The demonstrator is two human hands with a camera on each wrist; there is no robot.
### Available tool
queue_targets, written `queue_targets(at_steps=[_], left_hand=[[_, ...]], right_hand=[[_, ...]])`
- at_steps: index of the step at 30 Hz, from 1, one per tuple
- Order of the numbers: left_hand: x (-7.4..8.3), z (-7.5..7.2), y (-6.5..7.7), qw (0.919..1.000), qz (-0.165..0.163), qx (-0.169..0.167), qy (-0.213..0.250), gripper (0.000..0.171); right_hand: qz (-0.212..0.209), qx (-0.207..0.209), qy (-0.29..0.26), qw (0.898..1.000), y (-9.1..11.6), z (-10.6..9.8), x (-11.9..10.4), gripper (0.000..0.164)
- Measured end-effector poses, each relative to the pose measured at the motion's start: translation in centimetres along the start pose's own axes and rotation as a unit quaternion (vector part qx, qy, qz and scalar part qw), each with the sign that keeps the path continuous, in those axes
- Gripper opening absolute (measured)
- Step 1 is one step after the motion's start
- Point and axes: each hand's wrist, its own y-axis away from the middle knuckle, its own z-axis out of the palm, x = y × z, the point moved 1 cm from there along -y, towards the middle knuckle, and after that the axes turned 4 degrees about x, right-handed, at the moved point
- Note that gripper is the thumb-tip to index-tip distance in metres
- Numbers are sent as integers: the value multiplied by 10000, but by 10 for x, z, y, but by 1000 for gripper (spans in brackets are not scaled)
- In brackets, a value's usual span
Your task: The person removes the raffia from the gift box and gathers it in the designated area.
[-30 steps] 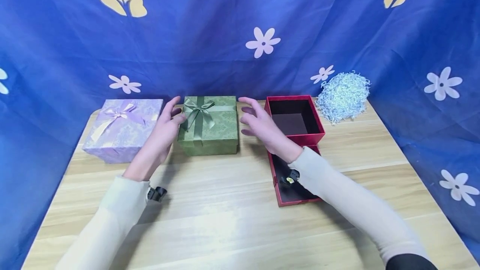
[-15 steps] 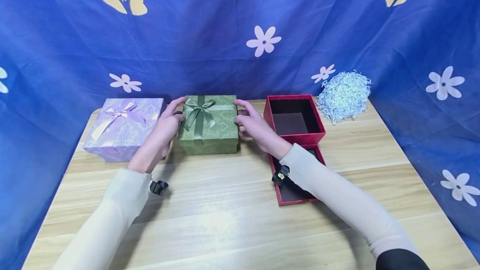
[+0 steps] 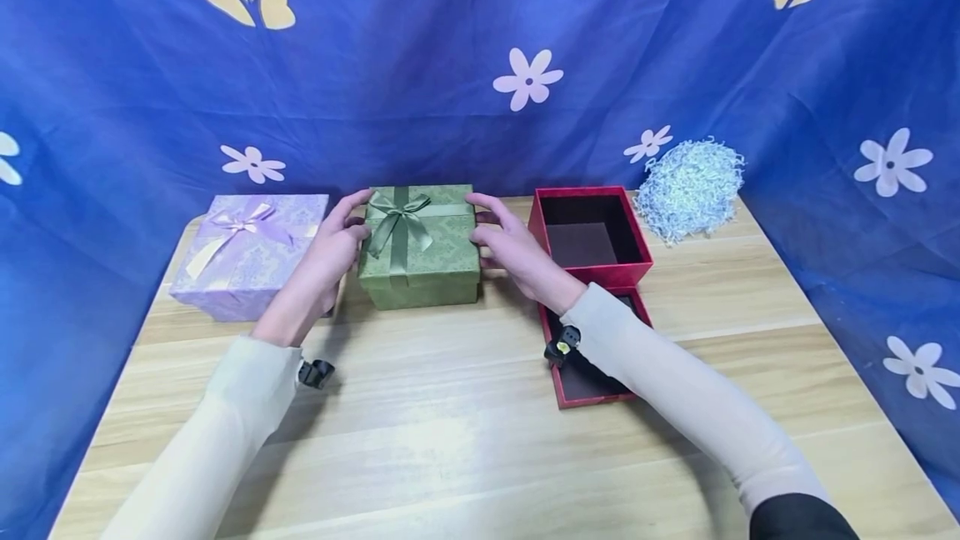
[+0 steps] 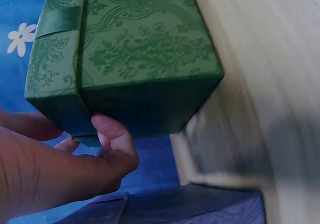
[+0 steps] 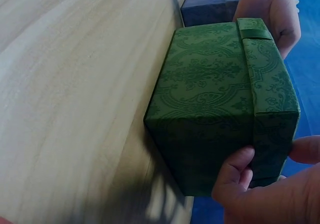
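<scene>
A green gift box (image 3: 444, 257) with a patterned surface and a satin bow (image 3: 401, 215) stands upright on the table, its lid on. My left hand (image 3: 330, 248) grips its left side, the thumb (image 4: 112, 129) at the lid's lower edge in the left wrist view. On the opposite side my right hand (image 3: 519, 252) holds the box between thumb (image 5: 237, 161) and fingers, again around the lid's edge. Some fingertips are hidden behind the box.
Left of the green box stands a lilac gift box (image 3: 262, 261) with a ribbon. An open red box (image 3: 588, 275) is at the right, its red lid (image 3: 592, 386) lying in front, partly under my right forearm. Light-blue shredded paper (image 3: 690, 190) lies at the back right of the table (image 3: 420, 440).
Both hands have moved in from beside the green box and taken hold of its sides. Over the last half second they have hardly moved. The other boxes and the paper stay put.
</scene>
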Motion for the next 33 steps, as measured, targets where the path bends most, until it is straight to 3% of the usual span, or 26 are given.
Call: queue_targets(at_steps=[8,16,24,28,33], left_hand=[[9,1,5,9998,121,67,-157,69],[26,0,18,9981,306,524,-48,70],[35,-10,32,9980,-101,4,620,63],[40,-19,40,9993,-105,-89,349,49],[46,-28,58,9999,-63,-76,-98,35]], right_hand=[[-228,-24,-107,9997,7,-2,-10,64],[-587,-52,-416,9974,17,-8,-27,68],[-243,82,-928,9954,31,-21,-36,45],[-376,109,-844,9957,38,-24,-38,43],[-597,119,-168,9980,51,-28,-42,50]])
